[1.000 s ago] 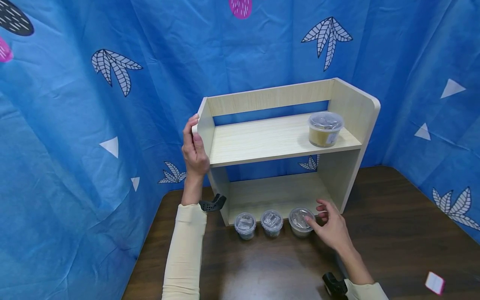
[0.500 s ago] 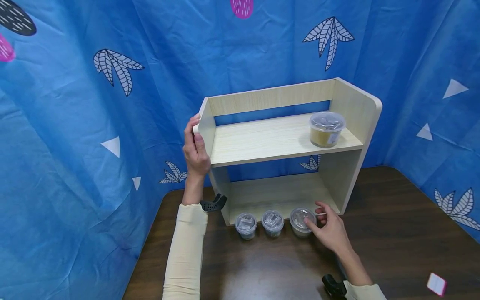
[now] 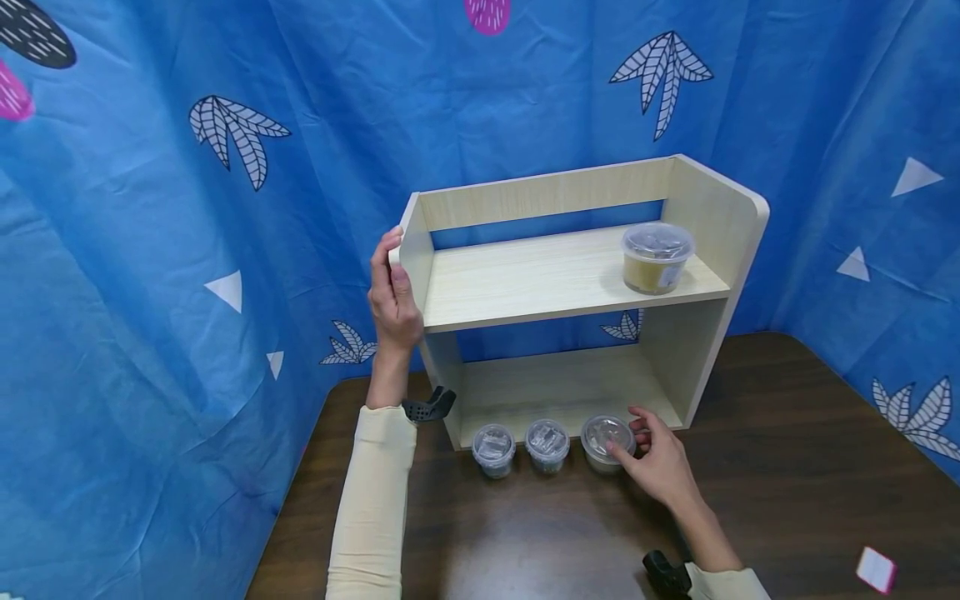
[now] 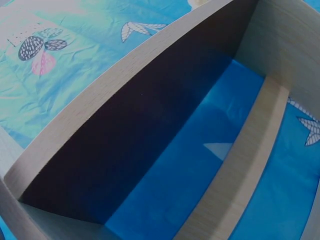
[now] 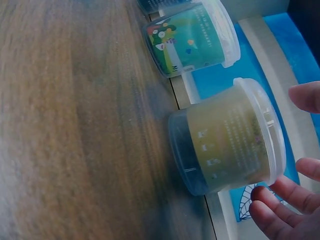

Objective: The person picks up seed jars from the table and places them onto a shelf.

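Observation:
My left hand point(image 3: 393, 310) holds the front edge of the left side panel of a pale wooden two-tier shelf point(image 3: 517, 287), thumb along the front and fingers on the outer face. The left wrist view shows the shelf's boards point(image 4: 95, 100) but not the hand. My right hand point(image 3: 662, 458) hovers around the rightmost lidded plastic tub point(image 3: 606, 440). In the right wrist view this tub point(image 5: 230, 137) has a yellowish label; the thumb stands apart from its lid, with loosely bent fingertips close to the rim. Beside it is a green-labelled tub point(image 5: 192, 40).
Two smaller lidded tubs, the middle one point(image 3: 547, 446) and the left one point(image 3: 493, 450), stand in a row at the shelf's front edge. A larger yellow tub point(image 3: 656, 258) sits on the upper tier. Dark wooden table point(image 3: 780, 433) lies below; blue patterned cloth point(image 3: 360, 100) hangs behind.
The right hand's fingers have edged slightly down and left, nearer the rightmost tub. The left hand keeps its place on the panel; tubs stay put, and the head view has shifted a little.

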Tool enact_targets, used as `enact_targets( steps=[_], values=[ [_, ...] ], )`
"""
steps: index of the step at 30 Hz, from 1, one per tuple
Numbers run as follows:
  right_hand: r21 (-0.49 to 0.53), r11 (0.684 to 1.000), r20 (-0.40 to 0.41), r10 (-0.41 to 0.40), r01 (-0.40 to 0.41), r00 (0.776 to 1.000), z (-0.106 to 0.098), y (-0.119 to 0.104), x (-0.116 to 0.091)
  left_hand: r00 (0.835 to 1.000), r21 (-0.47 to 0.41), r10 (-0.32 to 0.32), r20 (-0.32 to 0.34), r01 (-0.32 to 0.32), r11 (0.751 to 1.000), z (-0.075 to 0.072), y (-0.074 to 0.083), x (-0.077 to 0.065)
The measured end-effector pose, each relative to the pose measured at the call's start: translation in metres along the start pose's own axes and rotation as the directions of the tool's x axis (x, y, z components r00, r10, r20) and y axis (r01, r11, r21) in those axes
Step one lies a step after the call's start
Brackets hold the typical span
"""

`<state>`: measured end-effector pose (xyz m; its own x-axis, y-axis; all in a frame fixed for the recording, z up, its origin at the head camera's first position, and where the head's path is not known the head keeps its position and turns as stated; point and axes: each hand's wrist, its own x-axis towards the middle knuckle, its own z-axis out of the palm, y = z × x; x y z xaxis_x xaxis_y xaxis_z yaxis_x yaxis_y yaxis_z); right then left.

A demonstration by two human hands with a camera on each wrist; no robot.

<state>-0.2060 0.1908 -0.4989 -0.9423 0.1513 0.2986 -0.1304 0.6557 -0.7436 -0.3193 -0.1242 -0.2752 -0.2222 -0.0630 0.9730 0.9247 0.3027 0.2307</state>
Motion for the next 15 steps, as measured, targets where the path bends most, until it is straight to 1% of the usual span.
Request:
enact_targets(
  steps=[5,10,15],
  values=[
    [0.005,1.000,0.007,0.004,-0.004,1.000,0.0020,0.0018,-0.0002,1.000,-0.003,-0.008,-0.001,0.008,1.000,0.0000,-0.0015,-0.0005],
    [-0.008,1.000,0.024,0.029,-0.029,0.999,0.0028,0.0021,-0.0010,1.000,-0.005,-0.018,-0.004,0.018,1.000,0.0000,-0.0035,-0.0014],
    [-0.019,0.998,0.040,0.053,-0.052,0.998,0.0042,0.0032,-0.0023,1.000,-0.003,-0.004,-0.002,0.004,1.000,0.0004,-0.0022,-0.0006]
  ],
)
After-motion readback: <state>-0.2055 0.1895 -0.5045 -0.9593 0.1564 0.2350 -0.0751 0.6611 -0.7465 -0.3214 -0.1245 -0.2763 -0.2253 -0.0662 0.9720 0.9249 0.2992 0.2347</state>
